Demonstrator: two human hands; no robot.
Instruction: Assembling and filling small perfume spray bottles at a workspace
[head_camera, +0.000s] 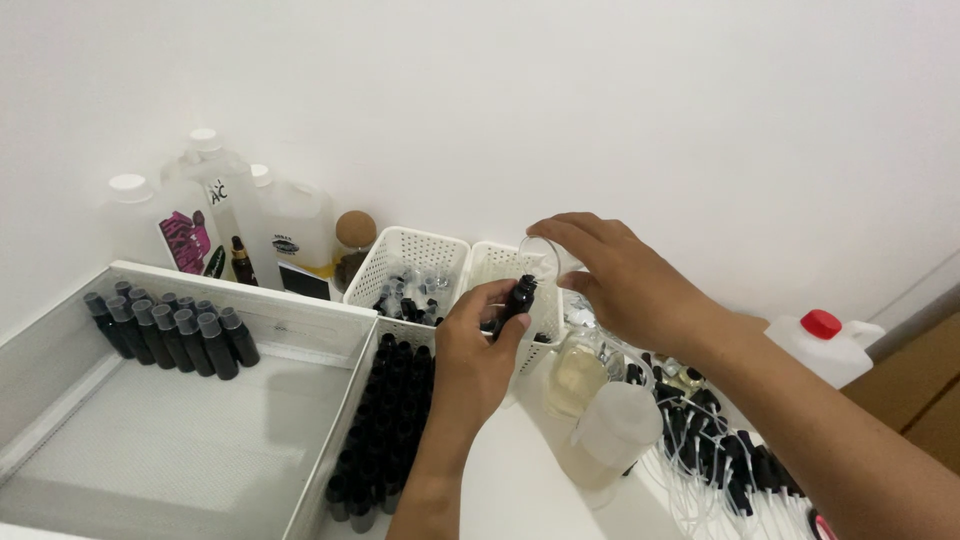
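A person's left hand is closed around a small black bottle, held upright just in front of two white perforated baskets. The right hand pinches a small clear glass beaker by its rim, tilted directly above the bottle's mouth. Just right of the bottle stand a glass bottle of pale liquid and a frosted plastic jug. Left of it, black capped bottles fill a white tray.
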